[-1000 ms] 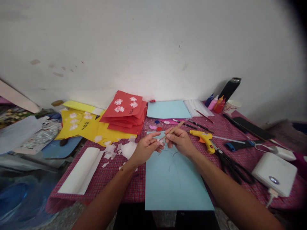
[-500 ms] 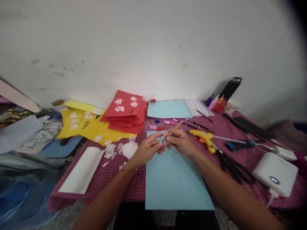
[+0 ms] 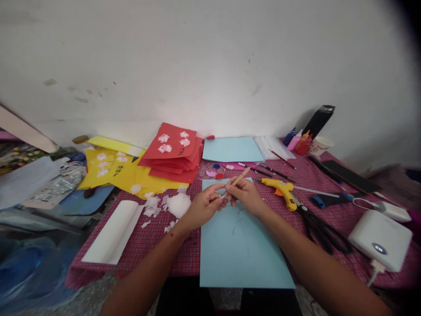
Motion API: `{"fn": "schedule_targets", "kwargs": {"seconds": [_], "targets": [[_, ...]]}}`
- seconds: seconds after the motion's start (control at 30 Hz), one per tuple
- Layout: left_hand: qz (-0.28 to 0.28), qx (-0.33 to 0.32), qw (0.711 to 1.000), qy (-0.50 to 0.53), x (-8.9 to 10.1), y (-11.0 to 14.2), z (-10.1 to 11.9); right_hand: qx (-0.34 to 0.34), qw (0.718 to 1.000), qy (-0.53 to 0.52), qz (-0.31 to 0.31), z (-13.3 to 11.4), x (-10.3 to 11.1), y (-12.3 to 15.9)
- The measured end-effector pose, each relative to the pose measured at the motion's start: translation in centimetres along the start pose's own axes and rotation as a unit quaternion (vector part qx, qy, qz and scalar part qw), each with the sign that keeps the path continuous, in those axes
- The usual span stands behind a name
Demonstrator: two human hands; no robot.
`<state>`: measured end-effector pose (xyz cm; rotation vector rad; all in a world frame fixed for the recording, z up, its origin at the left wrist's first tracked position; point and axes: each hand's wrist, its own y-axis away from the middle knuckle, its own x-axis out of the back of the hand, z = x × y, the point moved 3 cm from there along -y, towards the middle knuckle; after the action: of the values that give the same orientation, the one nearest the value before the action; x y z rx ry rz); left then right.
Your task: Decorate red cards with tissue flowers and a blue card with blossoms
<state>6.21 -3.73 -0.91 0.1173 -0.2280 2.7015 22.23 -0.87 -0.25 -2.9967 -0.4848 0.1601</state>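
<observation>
Hands close in over the light-blue sheet (image 3: 241, 267), wooden stick (image 3: 242, 173) at a white paper scrap (image 3: 222, 195).
The gap between them has narrowed, so the work now seems centred on the scrap. The left hand (image 3: 204, 205) pinches it at its right edge, above the sheet's far end; the right hand (image 3: 245, 195) grips the stick, slanting far and right.

A black flask (image 3: 319, 120) stands near a paper cup (image 3: 321, 145).
</observation>
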Motion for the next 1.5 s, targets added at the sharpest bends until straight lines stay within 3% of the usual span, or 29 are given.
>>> {"fn": "schedule_targets", "kwargs": {"seconds": [0.23, 0.6, 1.0, 1.17, 1.27, 1.4, 1.5], "targets": [[-0.01, 0.045, 0.998, 0.048, 0.2, 0.0, -0.3, 0.029, 0.999, 0.01, -0.01, -0.1, 0.2, 0.3], [0.021, 0.034, 0.998, 0.056, 0.1, -0.1, 0.0, 0.019, 1.0, 0.016, 0.019, -0.7, 0.3, 0.2], [0.017, 0.049, 0.995, 0.08, 0.2, -0.2, -0.1, 0.019, 0.999, -0.015, 0.029, -0.4, 0.6, 0.2], [0.015, 0.058, 0.995, 0.077, 0.2, -0.2, -0.1, 0.041, 0.996, -0.046, 0.07, -0.7, 1.4, 0.0], [0.045, 0.041, 0.996, 0.062, 1.2, -0.2, 0.4, 0.062, 0.989, -0.065, 0.117, -1.0, 2.3, -0.2], [0.143, 0.004, 0.989, 0.024, 3.9, -0.4, 1.8, 0.05, 0.984, -0.084, 0.147, -1.0, 2.8, -0.5], [0.166, -0.006, 0.983, -0.079, 5.4, -0.7, 2.3, 0.036, 0.986, -0.076, 0.145, -0.9, 2.6, -0.5]]}}
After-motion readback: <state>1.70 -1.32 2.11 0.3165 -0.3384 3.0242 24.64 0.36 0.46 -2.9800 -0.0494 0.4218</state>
